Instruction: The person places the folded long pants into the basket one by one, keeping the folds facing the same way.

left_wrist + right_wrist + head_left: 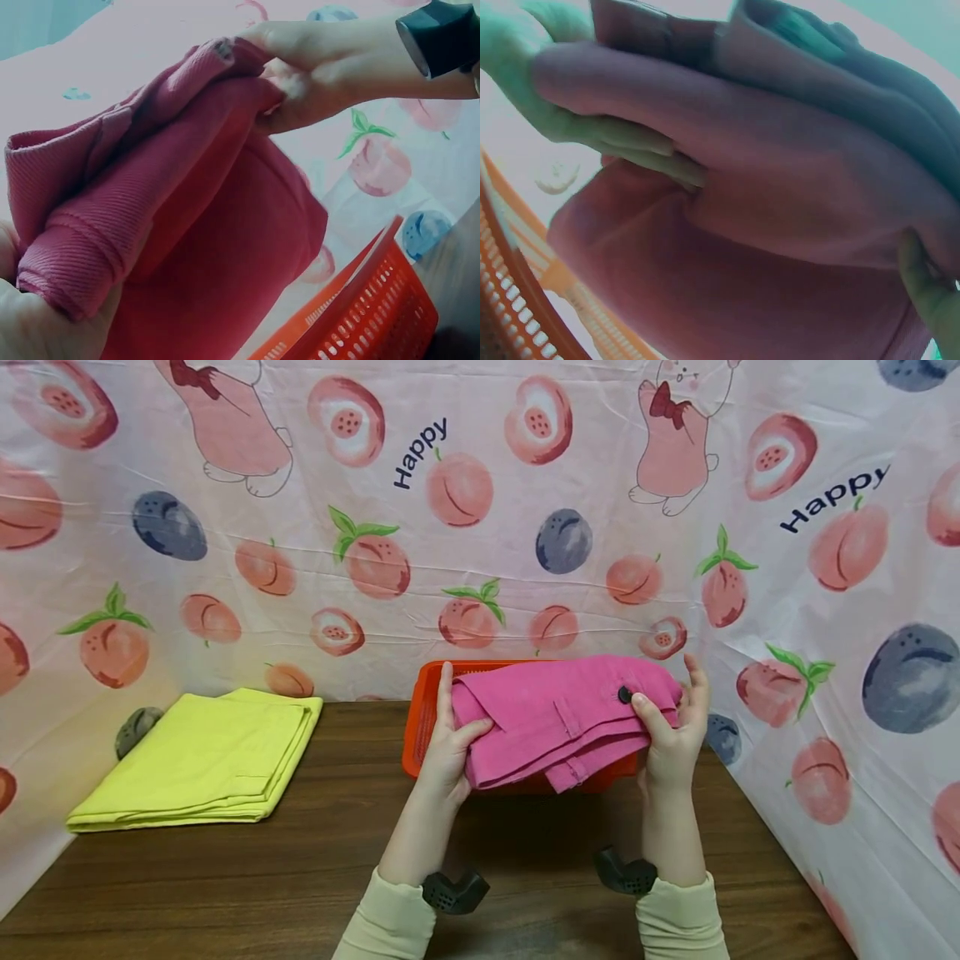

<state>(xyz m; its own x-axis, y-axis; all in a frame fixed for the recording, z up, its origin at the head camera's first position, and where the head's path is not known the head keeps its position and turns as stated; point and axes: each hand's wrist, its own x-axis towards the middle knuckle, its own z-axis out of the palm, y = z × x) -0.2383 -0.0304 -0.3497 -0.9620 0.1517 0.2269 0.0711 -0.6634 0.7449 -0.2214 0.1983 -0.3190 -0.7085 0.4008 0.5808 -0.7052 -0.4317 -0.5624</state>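
Note:
A folded pink garment with belt loops along a band and a dark round button hangs in the air between my two hands. My left hand grips its left end, thumb on the near face. At the right end my right hand pinches it, thumb beside the button and fingers behind the cloth. Ribbed cloth and a rolled fold of the garment show in the left wrist view. Behind and below it is an orange-red basket with perforated walls, partly hidden by the garment.
A folded yellow cloth lies on the left of the brown wooden table. Fruit-printed sheeting encloses the back and both sides. Black wrist-worn devices sit on both wrists.

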